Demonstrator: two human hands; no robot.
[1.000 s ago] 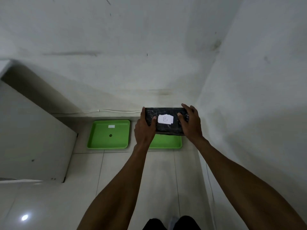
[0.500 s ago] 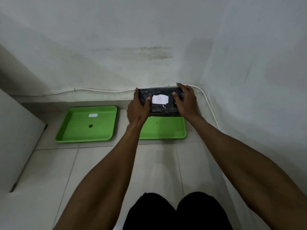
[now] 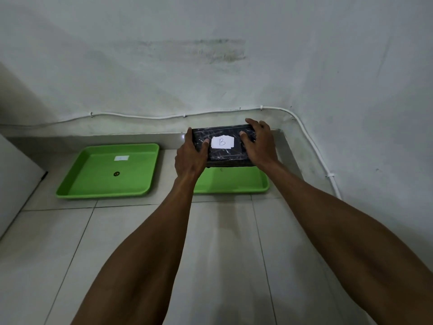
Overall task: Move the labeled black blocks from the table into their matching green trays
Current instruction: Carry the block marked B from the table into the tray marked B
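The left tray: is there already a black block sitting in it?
No, the left tray holds only a small white label and a dark dot; the one block is held by both hands over the right tray.

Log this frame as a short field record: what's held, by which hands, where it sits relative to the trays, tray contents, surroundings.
held: black block, white label reading B
hands: left hand on its left end, right hand on its right end
position: over the far part of the right tray; contact with it cannot be told
left tray: no block; small white label and a dark spot inside
surface: trays lie on a tiled floor
background: white cable along the wall
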